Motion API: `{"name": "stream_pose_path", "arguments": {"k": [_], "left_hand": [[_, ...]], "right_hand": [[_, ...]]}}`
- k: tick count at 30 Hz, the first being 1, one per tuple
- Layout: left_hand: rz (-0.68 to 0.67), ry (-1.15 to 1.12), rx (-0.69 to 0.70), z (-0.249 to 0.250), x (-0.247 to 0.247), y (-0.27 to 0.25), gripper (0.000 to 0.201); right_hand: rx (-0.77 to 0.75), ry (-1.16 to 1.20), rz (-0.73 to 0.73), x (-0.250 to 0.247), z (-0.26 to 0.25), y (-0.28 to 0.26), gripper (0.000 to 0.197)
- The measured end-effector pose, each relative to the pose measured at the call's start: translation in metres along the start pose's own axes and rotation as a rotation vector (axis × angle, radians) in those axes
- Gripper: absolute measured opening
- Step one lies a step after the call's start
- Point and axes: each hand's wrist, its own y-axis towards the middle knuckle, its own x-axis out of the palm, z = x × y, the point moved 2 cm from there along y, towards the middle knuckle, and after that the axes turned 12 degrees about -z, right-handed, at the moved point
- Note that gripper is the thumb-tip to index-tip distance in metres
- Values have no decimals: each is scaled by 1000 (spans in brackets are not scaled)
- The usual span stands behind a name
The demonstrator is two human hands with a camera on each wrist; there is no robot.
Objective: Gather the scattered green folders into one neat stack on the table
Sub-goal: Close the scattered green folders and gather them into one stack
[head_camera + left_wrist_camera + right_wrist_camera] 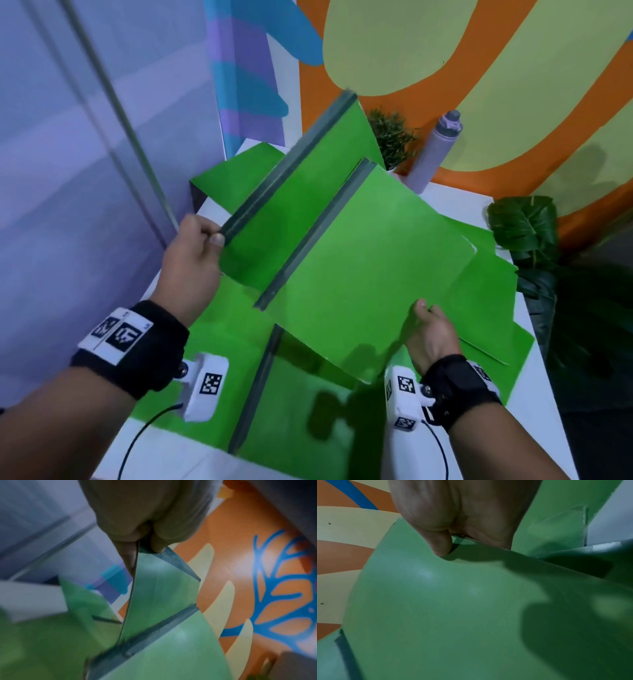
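Observation:
Several green folders with grey spines lie scattered over a white table (455,195). My left hand (202,240) pinches the near spine corner of one lifted folder (301,192), which hangs tilted above the table; the left wrist view shows the same folder (161,588) between thumb and finger. My right hand (428,318) grips the near right edge of a second lifted folder (370,257), thumb on top, and its cover (453,608) bends under the grip. Another folder (284,411) lies flat at the near edge. More folders show at the far left (233,174) and right (493,301).
A small potted plant (394,137) and a grey bottle (435,150) stand at the table's far edge against the painted wall. A large leafy plant (534,246) rises beside the right edge. A glass partition (85,154) closes off the left.

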Motion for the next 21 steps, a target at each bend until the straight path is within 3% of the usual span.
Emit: {"name": "stream_pose_path", "arguments": {"k": [4,7,10,12,15,17,21], "left_hand": [[-174,-424,-318,-10,23,-29,10],[-335,-638,-458,-11,47,-53,11],[-540,-732,-576,-23,67,-73,11],[-643,-534,-573,-43,80,-83,10],[-662,150,-427,-83,100,-96,14],[-631,485,-342,-102,114,-104,17],[-599,648,-327,-115,130,-111,32]], "right_hand": [[-22,76,-54,4,-4,-7,55],[25,106,-125,-1,0,-15,66],[-11,47,-67,-17,-3,-19,67],[-56,-8,12,-30,-6,-22,66],[-73,-123,73,-50,-1,-25,66],[-37,-159,94,-61,7,-27,66],[15,-180,140,-76,27,-33,66]]}}
